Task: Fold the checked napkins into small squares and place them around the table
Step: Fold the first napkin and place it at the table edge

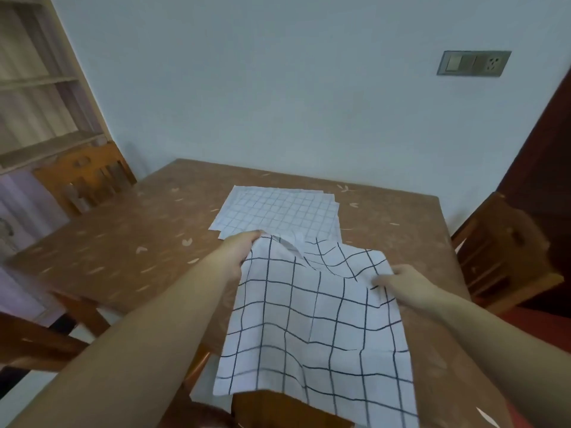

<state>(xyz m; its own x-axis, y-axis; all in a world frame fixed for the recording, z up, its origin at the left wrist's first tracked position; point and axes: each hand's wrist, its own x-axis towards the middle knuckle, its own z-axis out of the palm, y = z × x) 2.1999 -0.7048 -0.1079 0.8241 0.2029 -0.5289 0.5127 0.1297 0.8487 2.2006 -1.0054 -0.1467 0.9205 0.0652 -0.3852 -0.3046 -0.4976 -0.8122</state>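
Note:
A white napkin with dark checks (318,329) hangs unfolded in the air over the table's near edge. My left hand (239,248) pinches its top left corner. My right hand (408,284) grips its right edge, just below the top right corner. The cloth sags between the two hands and drapes down toward me. Behind it, a flat pile of more checked napkins (278,211) lies on the brown patterned table (129,242), near the middle.
Wooden chairs stand at the far left (83,177) and at the right (506,257) of the table; another chair back (278,406) is right below the napkin. A wall with a switch plate (474,63) is behind, with shelves (40,81) at the left.

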